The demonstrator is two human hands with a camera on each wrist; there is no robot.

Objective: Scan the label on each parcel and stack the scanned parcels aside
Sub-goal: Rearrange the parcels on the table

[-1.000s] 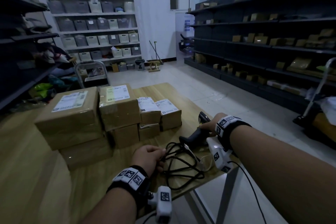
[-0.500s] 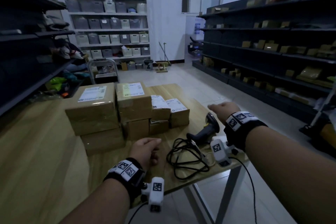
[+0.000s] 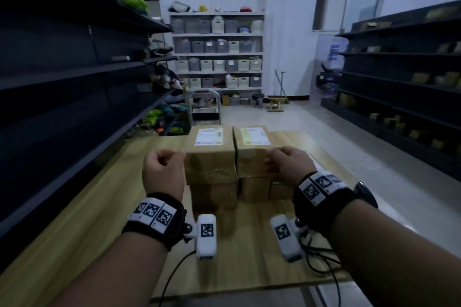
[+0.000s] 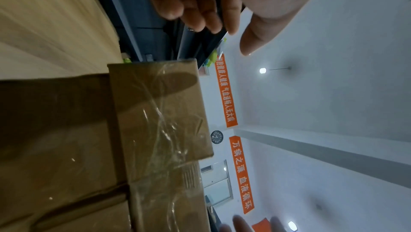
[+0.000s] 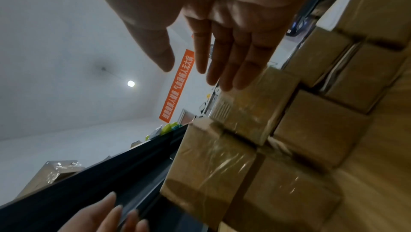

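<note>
Brown cardboard parcels stand in two stacks on the wooden table (image 3: 99, 207). The top left parcel (image 3: 210, 159) and the top right parcel (image 3: 252, 157) each carry a white label facing up. My left hand (image 3: 163, 169) hovers just left of the top left parcel (image 4: 160, 112), fingers (image 4: 195, 12) loosely curled and holding nothing. My right hand (image 3: 287, 166) is at the right side of the top right parcel (image 5: 251, 105), with straight fingers (image 5: 224, 63) at its upper edge. The scanner is out of view; only its black cable (image 3: 316, 259) shows.
Lower parcels (image 3: 214, 194) sit under the top ones, and smaller parcels are partly hidden behind my right hand. Dark shelving runs along the left (image 3: 74, 77) and the right (image 3: 399, 82). A metal step cart (image 3: 204, 107) stands beyond the table's far edge.
My right hand let go of the scanner and my left hand left the cable. Both hands rose to the sides of the two top parcels, and my view turned to face the stacks.
</note>
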